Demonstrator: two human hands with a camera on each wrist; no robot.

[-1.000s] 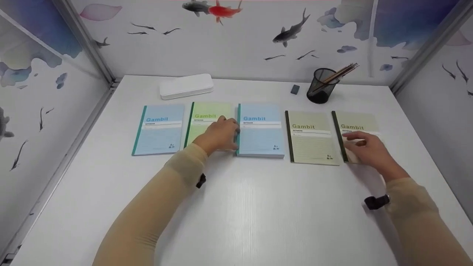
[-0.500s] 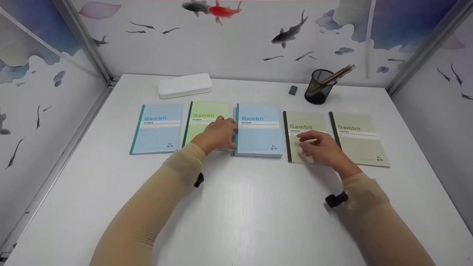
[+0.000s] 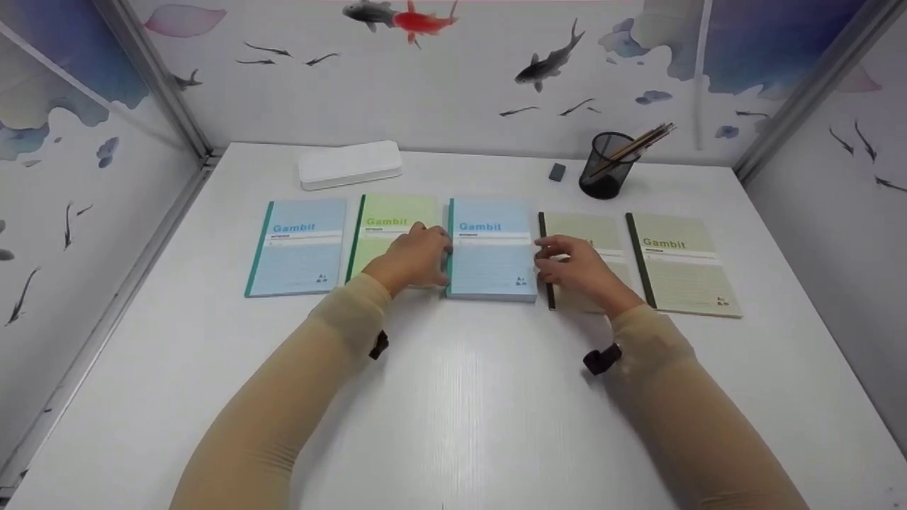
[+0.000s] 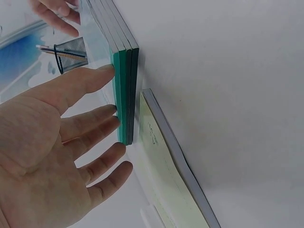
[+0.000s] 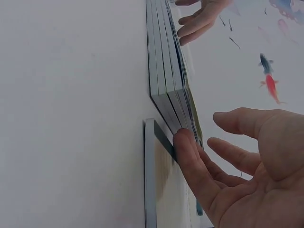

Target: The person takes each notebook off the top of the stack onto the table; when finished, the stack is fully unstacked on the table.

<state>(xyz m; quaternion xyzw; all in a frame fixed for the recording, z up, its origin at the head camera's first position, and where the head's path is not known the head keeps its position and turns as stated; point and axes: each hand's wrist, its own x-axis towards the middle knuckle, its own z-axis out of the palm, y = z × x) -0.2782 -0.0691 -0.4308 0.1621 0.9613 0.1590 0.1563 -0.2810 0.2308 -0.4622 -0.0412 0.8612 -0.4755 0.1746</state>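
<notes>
A stack of several notebooks with a blue cover on top [image 3: 492, 251] lies at the middle of the row. My left hand [image 3: 414, 258] reaches over the green notebook [image 3: 393, 209], its thumb and fingertips right at the stack's green spines [image 4: 124, 95]. On the stack's other side is my right hand [image 3: 577, 269], fingers spread and slightly bent close to the page edges [image 5: 168, 85]. It covers part of an olive notebook [image 3: 581, 301]. Neither hand grips anything.
Another blue notebook [image 3: 297, 251] lies far left, another olive one [image 3: 684, 265] far right. Behind them are a white case [image 3: 351, 166], a dark eraser [image 3: 558, 172] and a black mesh cup [image 3: 602, 170] with pencils. Printed walls [image 3: 453, 92] enclose the white table [image 3: 453, 411].
My right hand has moved left, from the far right olive notebook across the other one to the stack's right side. My left hand stays at the stack's spines.
</notes>
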